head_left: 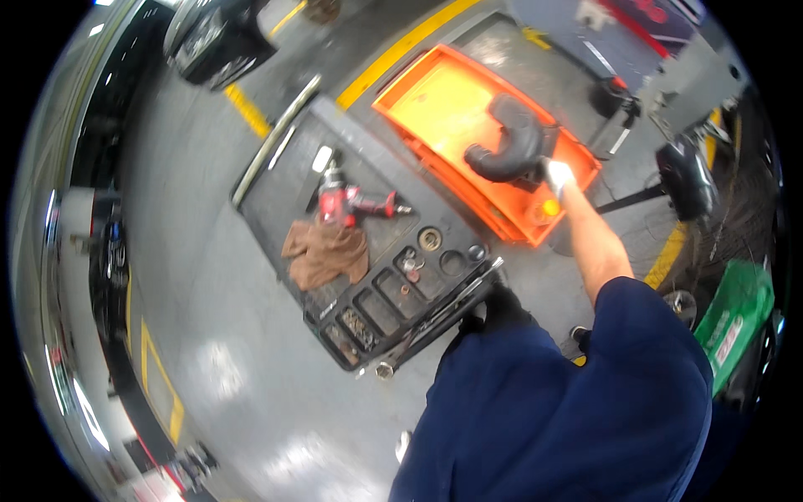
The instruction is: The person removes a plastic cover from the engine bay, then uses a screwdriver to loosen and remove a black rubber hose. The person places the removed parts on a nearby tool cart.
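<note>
My right arm stretches out to the orange tray (pixel 418 92) of a cart. At its end my right hand (pixel 559 176), whitish and blurred, closes on the edge of a curved black air intake duct (pixel 520 144). The duct lies over the tray, its bent open end toward the left. Close to my wrist a small clear bottle with an orange-yellow cap (pixel 548 209) stands in the tray corner. My left hand does not show.
A black tool cart top (pixel 284 180) stands before me, with a red-and-black cordless power tool (pixel 339 203), a brown rag (pixel 326 255) and small hardware in compartments. A wrench (pixel 386 369) sits along its near edge. A green bag (pixel 736 318) is at right; a headlight (pixel 209 46) lies far left.
</note>
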`<state>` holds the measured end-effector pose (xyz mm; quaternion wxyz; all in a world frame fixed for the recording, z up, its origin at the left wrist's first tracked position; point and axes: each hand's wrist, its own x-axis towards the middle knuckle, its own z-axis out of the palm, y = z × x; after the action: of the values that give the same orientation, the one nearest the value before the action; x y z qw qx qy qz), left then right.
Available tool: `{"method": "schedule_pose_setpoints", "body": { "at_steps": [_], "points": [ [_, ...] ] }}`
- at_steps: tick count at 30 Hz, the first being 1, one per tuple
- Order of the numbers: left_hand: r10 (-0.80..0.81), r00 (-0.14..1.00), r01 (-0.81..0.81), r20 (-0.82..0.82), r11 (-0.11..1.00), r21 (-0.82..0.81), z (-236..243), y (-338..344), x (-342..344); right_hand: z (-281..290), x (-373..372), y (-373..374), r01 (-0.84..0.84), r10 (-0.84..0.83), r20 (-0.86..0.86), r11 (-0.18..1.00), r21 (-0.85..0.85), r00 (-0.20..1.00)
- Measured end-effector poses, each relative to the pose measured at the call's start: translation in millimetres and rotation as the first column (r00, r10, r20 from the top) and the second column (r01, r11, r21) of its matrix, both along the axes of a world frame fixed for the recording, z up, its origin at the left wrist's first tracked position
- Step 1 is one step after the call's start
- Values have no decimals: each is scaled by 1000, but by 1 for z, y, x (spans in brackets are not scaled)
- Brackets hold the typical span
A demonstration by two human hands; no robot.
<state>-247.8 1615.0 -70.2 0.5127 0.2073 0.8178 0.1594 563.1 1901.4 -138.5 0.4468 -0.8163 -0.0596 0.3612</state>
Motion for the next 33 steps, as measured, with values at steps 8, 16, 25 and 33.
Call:
{"method": "schedule_pose_setpoints", "body": {
  "at_steps": [8,16,25,33],
  "points": [
    [-40,999,38,10,993,109,-18,5,34,-78,93,-18,152,15,372,897,-415,928],
    [235,964,-241,124,970,34,-50,10,56,98,-15,19,136,70,-425,890,436,903],
    [317,935,-327,162,944,43,-85,-6,74,269,-308,69,-774,831,-235,556,305,504],
    [469,855,-484,223,875,12,-110,-57,98,197,-429,81,-907,928,-297,311,284,225]
  ]
}}
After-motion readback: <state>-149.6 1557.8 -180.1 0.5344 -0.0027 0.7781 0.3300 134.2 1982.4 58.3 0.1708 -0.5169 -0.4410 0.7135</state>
